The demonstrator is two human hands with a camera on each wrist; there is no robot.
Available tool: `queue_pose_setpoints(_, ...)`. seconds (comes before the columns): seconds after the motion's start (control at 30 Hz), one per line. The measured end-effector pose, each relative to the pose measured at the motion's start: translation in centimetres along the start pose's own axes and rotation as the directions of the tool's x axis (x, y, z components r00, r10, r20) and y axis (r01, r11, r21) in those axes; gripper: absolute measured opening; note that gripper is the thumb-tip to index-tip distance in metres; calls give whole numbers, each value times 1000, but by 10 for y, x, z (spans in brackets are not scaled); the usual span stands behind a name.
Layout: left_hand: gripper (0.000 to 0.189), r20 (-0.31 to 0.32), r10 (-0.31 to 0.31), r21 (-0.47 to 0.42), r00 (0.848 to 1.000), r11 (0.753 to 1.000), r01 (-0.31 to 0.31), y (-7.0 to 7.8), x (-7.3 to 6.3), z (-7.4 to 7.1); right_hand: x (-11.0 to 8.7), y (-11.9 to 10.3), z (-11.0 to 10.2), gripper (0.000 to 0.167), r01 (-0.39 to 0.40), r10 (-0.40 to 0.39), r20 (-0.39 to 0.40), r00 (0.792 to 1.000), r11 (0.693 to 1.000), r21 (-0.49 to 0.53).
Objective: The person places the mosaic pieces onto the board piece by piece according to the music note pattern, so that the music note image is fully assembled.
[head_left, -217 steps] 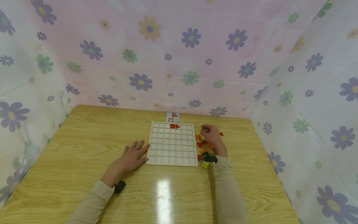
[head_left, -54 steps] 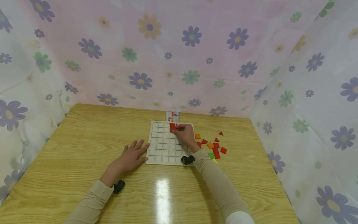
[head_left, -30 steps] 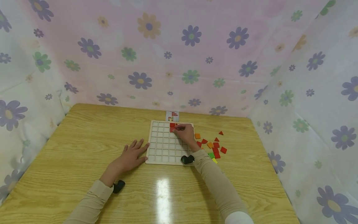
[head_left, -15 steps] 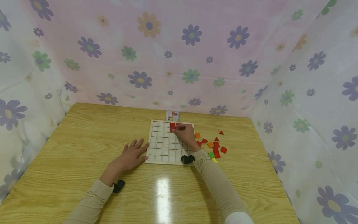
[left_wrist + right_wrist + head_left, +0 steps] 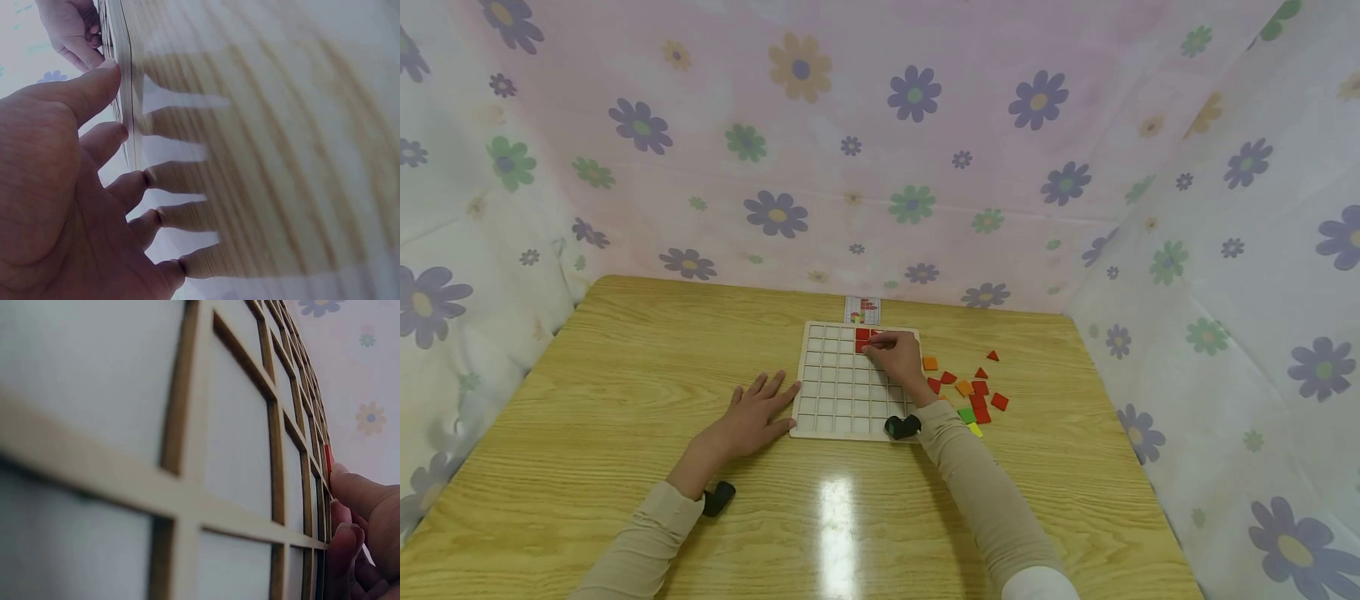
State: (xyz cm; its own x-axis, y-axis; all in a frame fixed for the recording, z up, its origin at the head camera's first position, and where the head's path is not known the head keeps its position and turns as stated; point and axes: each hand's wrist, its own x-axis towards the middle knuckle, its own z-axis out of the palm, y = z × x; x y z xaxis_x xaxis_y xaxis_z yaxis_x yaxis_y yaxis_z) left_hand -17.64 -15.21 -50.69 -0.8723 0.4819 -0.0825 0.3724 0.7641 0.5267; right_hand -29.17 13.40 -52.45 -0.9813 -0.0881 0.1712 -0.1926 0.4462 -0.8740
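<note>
A light wooden grid board (image 5: 845, 391) lies on the table in the head view. Near its top edge are a red square tile (image 5: 862, 334) and part of a red triangle (image 5: 876, 332). Just below sits another red square tile (image 5: 861, 347), its right edge between the thumb and forefinger of my right hand (image 5: 897, 358). The right wrist view shows that thumb (image 5: 359, 490) against a thin red edge (image 5: 327, 456). My left hand (image 5: 752, 421) lies spread on the table, fingertips touching the board's left side; its fingers (image 5: 128, 187) also show in the left wrist view.
A small printed card (image 5: 862, 310) lies behind the board. Right of it are scattered loose pieces: red squares (image 5: 1000, 402), red triangles (image 5: 993, 356), orange squares (image 5: 930, 364), a green tile (image 5: 967, 415) and a yellow one (image 5: 975, 430). Flowered curtains surround the table.
From among the loose pieces at the right, my right hand has come over the board, and a second red square now sits below the first. During the last second the hands stay still.
</note>
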Motion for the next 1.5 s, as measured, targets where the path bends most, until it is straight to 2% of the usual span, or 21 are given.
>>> queue_pose_setpoints(0.3,63,10,-3,-15,1000,1000,3,2,0,-2,-4,-3,-1,15,-7,7,6,1000,1000,8)
queue_pose_setpoints(0.47,63,15,-9,-23,1000,1000,9,3,0,-2,-3,-2,0,16,12,-12,-19,1000,1000,14)
queue_pose_setpoints(0.63,63,10,-8,-17,1000,1000,9,3,1,-3,-2,2,-3,18,20,-17,-47,999,999,51)
queue_pose_setpoints(0.73,63,6,-5,-7,1000,1000,5,3,1,-2,-2,4,-9,20,29,-27,-30,999,996,79)
queue_pose_setpoints(0.83,63,8,-7,-4,1000,1000,7,2,1,-1,-4,0,-21,22,51,-52,13,999,994,99)
queue_pose_setpoints(1.0,63,6,-4,-9,1000,1000,4,3,0,-1,-7,-12,-53,27,81,-86,77,993,994,72)
queue_pose_setpoints(1.07,62,3,-1,-13,1000,1000,1,4,-1,-1,-10,-15,-68,29,85,-89,107,990,996,41)
queue_pose_setpoints(1.23,62,-1,1,-9,1000,1000,-1,4,-2,-1,-20,-13,-108,33,46,-31,176,984,995,-84)
queue_pose_setpoints(1.4,62,0,3,1,1000,1000,-3,3,-1,0,-33,5,-139,33,1,27,141,990,981,-195)
queue_pose_setpoints(1.5,62,-1,2,-2,1000,1000,-2,3,-1,0,-43,17,-155,31,-63,90,104,990,970,-236)
